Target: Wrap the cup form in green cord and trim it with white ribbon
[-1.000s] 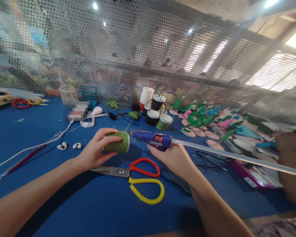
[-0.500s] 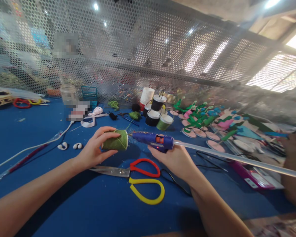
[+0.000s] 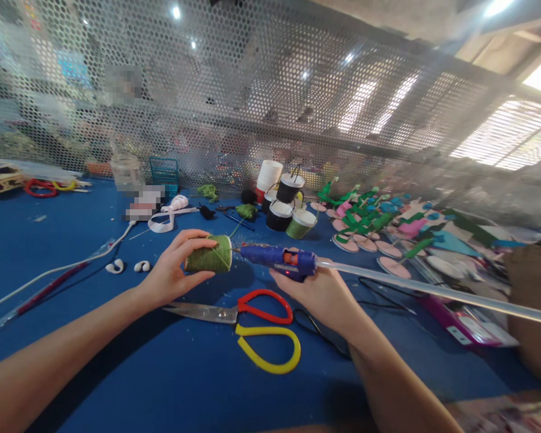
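Observation:
My left hand (image 3: pixel 174 270) grips a small cup wound in green yarn (image 3: pixel 206 255), held on its side above the blue table (image 3: pixel 72 313). A strand of green yarn runs from it toward the back. My right hand (image 3: pixel 318 291) is closed on a blue hot glue gun (image 3: pixel 282 260) with an orange trigger. Its nozzle points left and almost touches the cup's rim. A long clear glue stick (image 3: pixel 433 290) juts out of the gun's back to the right.
Scissors with a red and a yellow handle (image 3: pixel 252 325) lie just below my hands. Black and green cups (image 3: pixel 288 210) and a white cup stack stand behind, felt flower pieces (image 3: pixel 379 225) to the right. Another person's hand (image 3: pixel 529 276) is at the right edge. A white cable (image 3: pixel 72 261) crosses left.
My left hand has turned the green cup and lifted it slightly. The glue gun has shifted a little left, staying at the cup's rim. The other person's hand at the right has moved.

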`<state>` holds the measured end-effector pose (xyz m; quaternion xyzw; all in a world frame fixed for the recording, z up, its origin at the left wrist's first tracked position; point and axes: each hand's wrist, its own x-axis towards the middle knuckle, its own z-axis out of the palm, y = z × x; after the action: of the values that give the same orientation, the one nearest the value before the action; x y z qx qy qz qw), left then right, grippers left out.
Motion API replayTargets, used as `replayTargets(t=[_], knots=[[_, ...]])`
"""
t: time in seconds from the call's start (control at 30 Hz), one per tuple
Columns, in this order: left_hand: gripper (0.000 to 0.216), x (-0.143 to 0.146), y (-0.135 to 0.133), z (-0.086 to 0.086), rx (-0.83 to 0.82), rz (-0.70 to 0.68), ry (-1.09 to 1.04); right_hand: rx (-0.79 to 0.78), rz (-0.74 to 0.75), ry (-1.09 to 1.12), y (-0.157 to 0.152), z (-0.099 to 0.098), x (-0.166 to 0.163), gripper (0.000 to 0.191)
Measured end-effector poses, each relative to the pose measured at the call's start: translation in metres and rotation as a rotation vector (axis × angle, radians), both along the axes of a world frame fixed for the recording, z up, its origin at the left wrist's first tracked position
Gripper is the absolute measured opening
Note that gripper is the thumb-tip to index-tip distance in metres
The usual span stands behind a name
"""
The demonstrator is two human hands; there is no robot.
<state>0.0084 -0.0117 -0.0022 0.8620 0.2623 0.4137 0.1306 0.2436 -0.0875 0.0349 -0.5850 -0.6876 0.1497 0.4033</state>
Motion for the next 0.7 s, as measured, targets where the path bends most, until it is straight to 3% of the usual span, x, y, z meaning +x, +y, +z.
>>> replayTargets(t=[0.7], knots=[[0.038, 0.0008, -0.0001, 0.0007, -0.042, -0.003, -0.027, 0.018, 0.000, 0.012, -0.0004, -0.0023, 0.0003, 0.012]])
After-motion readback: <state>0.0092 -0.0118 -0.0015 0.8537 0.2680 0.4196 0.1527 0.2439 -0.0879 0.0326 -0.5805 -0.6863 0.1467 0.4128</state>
